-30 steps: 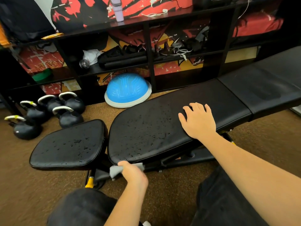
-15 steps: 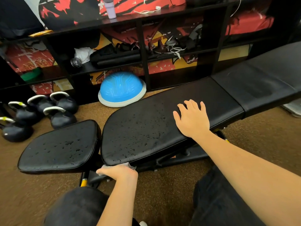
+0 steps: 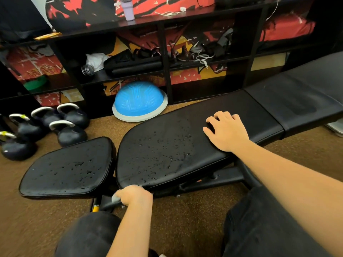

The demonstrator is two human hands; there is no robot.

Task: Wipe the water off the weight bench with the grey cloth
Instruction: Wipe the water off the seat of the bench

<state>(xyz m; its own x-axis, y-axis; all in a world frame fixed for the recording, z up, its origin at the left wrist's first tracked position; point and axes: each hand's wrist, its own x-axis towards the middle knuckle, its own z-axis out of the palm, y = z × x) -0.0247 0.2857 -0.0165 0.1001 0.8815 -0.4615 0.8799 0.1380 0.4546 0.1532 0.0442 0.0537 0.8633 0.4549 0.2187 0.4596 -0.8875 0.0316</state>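
The fingers [image 3: 127,195] of the left hand [image 3: 136,194] are curled round the grey cloth [image 3: 115,198], of which only a small pale corner peeks out at the knuckles; how much is bunched in the palm I cannot tell. That hand sits at the near edge of the bench [image 3: 250,108], under the rounded near-left corner of the long pad, just beside the gap to the seat pad [image 3: 68,169]. The right hand [image 3: 227,131] rests palm down on the long pad toward its right end, fingers [image 3: 220,115] lightly bent and a little apart, holding nothing; it looks to be a brace.

Water [image 3: 163,143] beads thickly over the left half of the long pad and across the seat pad, so no real wiping seems done yet. The step in hand is bringing the cloth up onto the wet surface. The next move calls for lifting the cloth over the pad's edge, flattening it under the palm, and sweeping across the droplets, with the seat pad to follow.
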